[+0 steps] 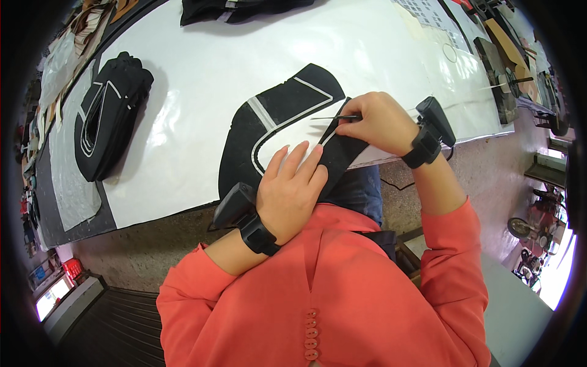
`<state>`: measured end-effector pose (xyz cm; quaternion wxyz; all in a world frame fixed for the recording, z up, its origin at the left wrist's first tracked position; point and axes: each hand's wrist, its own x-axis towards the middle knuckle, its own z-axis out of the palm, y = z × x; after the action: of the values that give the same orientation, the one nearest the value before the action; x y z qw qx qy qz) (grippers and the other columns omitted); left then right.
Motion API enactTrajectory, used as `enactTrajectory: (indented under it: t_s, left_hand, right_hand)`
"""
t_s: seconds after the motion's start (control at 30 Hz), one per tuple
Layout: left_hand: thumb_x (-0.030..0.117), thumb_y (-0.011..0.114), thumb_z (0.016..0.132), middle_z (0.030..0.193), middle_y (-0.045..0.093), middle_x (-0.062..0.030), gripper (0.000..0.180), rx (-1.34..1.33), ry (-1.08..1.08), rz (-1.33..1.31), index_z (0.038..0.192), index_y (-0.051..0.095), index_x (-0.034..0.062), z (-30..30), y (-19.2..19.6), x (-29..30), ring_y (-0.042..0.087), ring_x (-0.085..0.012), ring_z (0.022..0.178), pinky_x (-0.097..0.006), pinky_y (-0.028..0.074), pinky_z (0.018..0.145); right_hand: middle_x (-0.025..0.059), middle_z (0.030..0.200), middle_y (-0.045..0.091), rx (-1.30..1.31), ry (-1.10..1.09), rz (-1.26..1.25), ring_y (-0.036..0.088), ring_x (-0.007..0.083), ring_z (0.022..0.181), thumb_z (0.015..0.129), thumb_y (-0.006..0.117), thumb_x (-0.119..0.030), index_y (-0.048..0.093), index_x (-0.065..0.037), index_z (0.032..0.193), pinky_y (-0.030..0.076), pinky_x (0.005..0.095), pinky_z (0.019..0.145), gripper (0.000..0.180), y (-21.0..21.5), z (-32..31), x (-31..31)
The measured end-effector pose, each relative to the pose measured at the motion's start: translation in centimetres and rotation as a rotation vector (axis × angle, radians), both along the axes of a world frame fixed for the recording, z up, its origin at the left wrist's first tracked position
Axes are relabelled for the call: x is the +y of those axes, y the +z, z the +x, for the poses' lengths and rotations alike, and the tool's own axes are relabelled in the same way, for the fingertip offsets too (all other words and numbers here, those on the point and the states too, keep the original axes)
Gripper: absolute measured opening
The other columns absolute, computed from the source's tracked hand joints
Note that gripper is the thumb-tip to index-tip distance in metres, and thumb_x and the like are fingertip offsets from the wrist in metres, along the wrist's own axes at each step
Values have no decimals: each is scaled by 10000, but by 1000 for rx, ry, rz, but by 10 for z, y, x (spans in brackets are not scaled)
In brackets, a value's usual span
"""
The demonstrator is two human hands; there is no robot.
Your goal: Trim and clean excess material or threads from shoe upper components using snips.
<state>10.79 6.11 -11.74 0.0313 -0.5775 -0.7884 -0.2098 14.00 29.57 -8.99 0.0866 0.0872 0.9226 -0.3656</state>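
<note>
A garment or footwear workshop: a long white cutting table fills the view, with stacked black fabric pieces on its left part, another dark bundle at its far edge, and cluttered material offcuts beyond its right end

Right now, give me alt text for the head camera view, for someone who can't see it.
A person in a coral buttoned top presses the left hand flat on a black fabric piece with white stripes on a white table, while the right hand holds a thin pointed metal tool to the fabric's edge. A stack of similar black pieces lies further left.
</note>
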Motion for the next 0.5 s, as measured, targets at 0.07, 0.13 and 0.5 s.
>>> enactTrajectory:
  t_s: [0.07,0.13,0.5]
  left_hand:
    - [69,581,825,1275,634,-94,161,10,0,-3,977,634,62,1,-1,1,553,-303,1235,-482,420,1046]
    - [74,577,833,1261,641,-108,152,30,7,-2,973,632,55,2,-2,1,567,-303,1226,-471,433,1040]
    - [72,587,804,1197,652,-115,176,45,-3,33,971,632,35,-1,2,10,589,-313,1156,-455,460,998]
  right_hand:
    - [181,720,671,77,-7,62,625,261,608,775,755,-174,726,29,870,487,341,610,226,-1,-1,3]
    - [167,690,655,126,-27,-12,597,223,591,783,758,-180,721,38,877,476,332,603,240,1,-5,-1]
    - [145,637,619,-43,-127,-56,540,154,573,796,761,-204,710,63,865,454,325,574,280,-5,-8,2]
